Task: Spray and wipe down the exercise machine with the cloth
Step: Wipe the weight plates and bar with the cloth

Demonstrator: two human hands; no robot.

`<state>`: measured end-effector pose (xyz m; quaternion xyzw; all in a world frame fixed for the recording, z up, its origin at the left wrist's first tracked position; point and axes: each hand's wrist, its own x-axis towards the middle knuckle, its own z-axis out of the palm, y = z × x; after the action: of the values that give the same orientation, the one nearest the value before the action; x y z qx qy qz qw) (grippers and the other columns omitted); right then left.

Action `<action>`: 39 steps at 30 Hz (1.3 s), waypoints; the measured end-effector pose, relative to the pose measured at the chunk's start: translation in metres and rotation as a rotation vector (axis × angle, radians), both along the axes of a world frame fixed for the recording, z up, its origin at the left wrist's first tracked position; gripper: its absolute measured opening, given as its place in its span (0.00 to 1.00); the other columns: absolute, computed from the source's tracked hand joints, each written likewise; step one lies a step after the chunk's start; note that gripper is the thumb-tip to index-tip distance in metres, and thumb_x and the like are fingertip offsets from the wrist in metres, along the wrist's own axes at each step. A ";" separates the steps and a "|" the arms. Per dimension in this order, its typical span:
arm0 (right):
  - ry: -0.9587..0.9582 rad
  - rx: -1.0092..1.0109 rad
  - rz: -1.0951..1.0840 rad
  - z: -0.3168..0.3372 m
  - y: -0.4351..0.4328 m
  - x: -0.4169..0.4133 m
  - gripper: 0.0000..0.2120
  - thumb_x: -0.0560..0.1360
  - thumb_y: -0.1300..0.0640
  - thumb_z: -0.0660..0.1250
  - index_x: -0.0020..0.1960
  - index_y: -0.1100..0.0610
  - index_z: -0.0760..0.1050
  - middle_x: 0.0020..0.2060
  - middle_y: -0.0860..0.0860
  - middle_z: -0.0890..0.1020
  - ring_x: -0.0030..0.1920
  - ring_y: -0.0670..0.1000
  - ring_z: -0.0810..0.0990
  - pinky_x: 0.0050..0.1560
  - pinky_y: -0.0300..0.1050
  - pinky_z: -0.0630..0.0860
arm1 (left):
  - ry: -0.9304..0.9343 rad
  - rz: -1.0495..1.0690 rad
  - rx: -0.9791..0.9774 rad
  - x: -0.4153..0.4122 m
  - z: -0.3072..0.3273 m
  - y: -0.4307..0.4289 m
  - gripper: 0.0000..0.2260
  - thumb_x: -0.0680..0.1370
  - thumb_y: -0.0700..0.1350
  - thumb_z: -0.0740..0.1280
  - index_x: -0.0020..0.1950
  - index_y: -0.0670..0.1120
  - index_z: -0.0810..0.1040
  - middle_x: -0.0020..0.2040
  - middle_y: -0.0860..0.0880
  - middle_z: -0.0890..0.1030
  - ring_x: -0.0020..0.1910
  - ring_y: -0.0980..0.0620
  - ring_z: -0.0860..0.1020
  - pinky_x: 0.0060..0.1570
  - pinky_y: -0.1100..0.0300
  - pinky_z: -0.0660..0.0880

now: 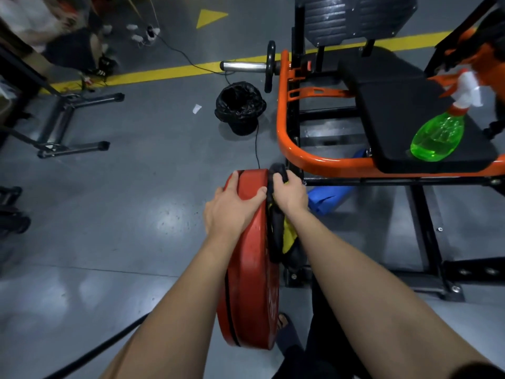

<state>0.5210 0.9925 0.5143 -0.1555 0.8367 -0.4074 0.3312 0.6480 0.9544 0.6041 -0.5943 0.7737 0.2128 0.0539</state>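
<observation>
**A:** While our left hand [232, 206] clasped the rim of the red weight plate [251, 283], fingers down one face and thumb over the other, where was the cloth [288, 236]?

**B:** Just right of it. Our right hand [289, 192] curled round it, pressing it on the black plate [276, 242] beside the red one.

**A:** How far along were we?

**B:** Mid-wipe on the plates, we judged. The orange frame [284, 127] and seat pad [396, 99] seemed left to do. The spray bottle [437, 138] sat on that pad, well apart.
</observation>
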 end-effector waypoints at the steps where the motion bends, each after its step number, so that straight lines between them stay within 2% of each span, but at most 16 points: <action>1: 0.010 -0.035 -0.025 0.004 0.007 0.008 0.12 0.78 0.44 0.60 0.50 0.49 0.77 0.49 0.56 0.84 0.54 0.63 0.80 0.48 0.51 0.70 | -0.001 0.005 -0.002 0.001 -0.001 0.000 0.40 0.74 0.76 0.58 0.82 0.62 0.55 0.71 0.44 0.74 0.68 0.39 0.74 0.65 0.49 0.70; 4: 0.180 -0.232 -0.031 0.022 0.047 0.038 0.12 0.73 0.44 0.60 0.47 0.50 0.76 0.40 0.51 0.83 0.45 0.58 0.80 0.44 0.52 0.75 | -0.023 -0.008 0.004 0.000 -0.002 -0.001 0.39 0.74 0.76 0.57 0.82 0.63 0.55 0.72 0.43 0.73 0.68 0.38 0.75 0.64 0.48 0.70; 7: 0.218 -0.370 0.059 0.030 0.078 0.050 0.08 0.72 0.47 0.59 0.43 0.49 0.72 0.32 0.46 0.75 0.37 0.53 0.76 0.40 0.51 0.73 | -0.037 -0.032 0.009 -0.001 -0.002 -0.001 0.37 0.75 0.75 0.55 0.82 0.64 0.54 0.73 0.43 0.72 0.68 0.37 0.75 0.64 0.49 0.71; 8: 0.220 -0.365 0.074 0.031 0.076 0.045 0.09 0.73 0.46 0.59 0.45 0.50 0.73 0.34 0.47 0.78 0.39 0.54 0.77 0.42 0.52 0.74 | -0.039 -0.042 0.005 -0.001 -0.001 0.000 0.37 0.76 0.75 0.54 0.82 0.64 0.54 0.73 0.43 0.72 0.68 0.36 0.75 0.64 0.48 0.71; 10: 0.226 -0.238 0.097 0.029 0.049 0.028 0.13 0.77 0.46 0.59 0.53 0.52 0.77 0.45 0.55 0.84 0.50 0.62 0.81 0.49 0.55 0.75 | -0.028 -0.045 -0.002 -0.001 -0.001 0.000 0.37 0.76 0.76 0.53 0.82 0.64 0.54 0.73 0.43 0.72 0.68 0.37 0.75 0.65 0.48 0.71; 12: 0.117 -0.076 0.075 0.025 0.021 0.010 0.13 0.81 0.48 0.59 0.58 0.52 0.77 0.56 0.60 0.83 0.59 0.64 0.79 0.54 0.54 0.73 | -0.017 -0.045 -0.005 0.002 -0.002 0.001 0.37 0.75 0.77 0.53 0.82 0.65 0.55 0.71 0.44 0.73 0.68 0.38 0.75 0.65 0.48 0.71; 13: 0.056 -0.046 0.053 0.023 0.012 0.006 0.13 0.81 0.47 0.59 0.58 0.52 0.77 0.57 0.60 0.82 0.60 0.64 0.79 0.53 0.53 0.72 | -0.012 -0.046 -0.008 0.003 -0.002 0.002 0.37 0.75 0.77 0.53 0.82 0.65 0.55 0.71 0.44 0.74 0.68 0.38 0.75 0.65 0.48 0.71; 15: 0.027 -0.048 0.018 0.025 0.016 0.011 0.12 0.81 0.47 0.59 0.57 0.52 0.77 0.55 0.59 0.83 0.58 0.64 0.79 0.50 0.51 0.69 | -0.002 -0.040 -0.013 0.006 -0.002 0.004 0.38 0.74 0.77 0.53 0.82 0.65 0.55 0.71 0.44 0.74 0.68 0.38 0.75 0.66 0.47 0.71; 17: 0.097 -0.104 0.026 0.028 0.044 0.031 0.12 0.80 0.48 0.61 0.57 0.53 0.77 0.51 0.59 0.83 0.54 0.64 0.80 0.50 0.52 0.72 | -0.004 -0.027 -0.014 0.007 -0.001 0.006 0.38 0.74 0.77 0.55 0.82 0.65 0.55 0.71 0.44 0.73 0.68 0.37 0.75 0.66 0.47 0.71; 20: 0.237 -0.241 0.150 0.029 0.091 0.059 0.11 0.74 0.47 0.58 0.47 0.54 0.73 0.41 0.54 0.80 0.45 0.61 0.79 0.43 0.55 0.75 | -0.005 -0.025 -0.025 0.007 0.000 0.007 0.38 0.74 0.77 0.55 0.82 0.65 0.56 0.71 0.44 0.73 0.67 0.37 0.75 0.65 0.47 0.71; 22: 0.271 -0.246 0.203 0.024 0.099 0.061 0.10 0.72 0.47 0.57 0.43 0.54 0.69 0.37 0.51 0.77 0.41 0.59 0.77 0.40 0.56 0.74 | -0.006 -0.029 -0.023 0.007 0.000 0.006 0.38 0.74 0.77 0.55 0.82 0.65 0.56 0.72 0.44 0.73 0.67 0.37 0.75 0.63 0.47 0.71; 26: 0.290 -0.115 0.191 0.022 0.082 0.052 0.10 0.75 0.46 0.58 0.47 0.52 0.70 0.41 0.56 0.82 0.45 0.65 0.79 0.44 0.56 0.76 | -0.002 -0.016 0.005 0.007 0.000 0.005 0.41 0.73 0.77 0.58 0.82 0.64 0.54 0.73 0.45 0.73 0.69 0.39 0.75 0.65 0.49 0.70; 31: 0.177 0.059 0.190 0.031 0.058 0.037 0.10 0.78 0.45 0.57 0.49 0.48 0.74 0.47 0.58 0.83 0.52 0.64 0.80 0.51 0.54 0.73 | 0.064 0.008 -0.011 0.016 0.005 0.021 0.42 0.74 0.75 0.61 0.83 0.65 0.47 0.71 0.45 0.74 0.68 0.42 0.75 0.65 0.49 0.69; 34: 0.287 -0.017 0.163 0.025 0.063 0.042 0.06 0.77 0.47 0.61 0.45 0.48 0.71 0.42 0.55 0.83 0.47 0.63 0.80 0.45 0.53 0.73 | 0.124 0.031 -0.055 0.029 0.009 0.040 0.42 0.75 0.74 0.62 0.83 0.65 0.44 0.69 0.47 0.74 0.65 0.43 0.76 0.62 0.49 0.70; 36: 0.381 -0.120 0.141 0.018 0.073 0.051 0.04 0.75 0.49 0.62 0.44 0.48 0.71 0.41 0.51 0.82 0.44 0.61 0.80 0.40 0.49 0.68 | 0.163 0.049 -0.052 0.040 0.010 0.054 0.43 0.75 0.73 0.63 0.82 0.65 0.43 0.71 0.49 0.73 0.66 0.44 0.76 0.63 0.48 0.70; 39: 0.463 -0.197 0.102 0.013 0.080 0.058 0.08 0.72 0.49 0.61 0.46 0.50 0.75 0.41 0.49 0.82 0.42 0.58 0.79 0.38 0.46 0.64 | 0.159 0.062 -0.043 0.054 0.017 0.069 0.48 0.73 0.73 0.65 0.83 0.63 0.39 0.75 0.50 0.70 0.68 0.42 0.75 0.64 0.47 0.71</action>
<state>0.5789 1.0721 0.5269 -0.3180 0.8377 -0.4232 0.1343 0.7021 1.0236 0.6216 -0.6000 0.7613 0.2443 -0.0271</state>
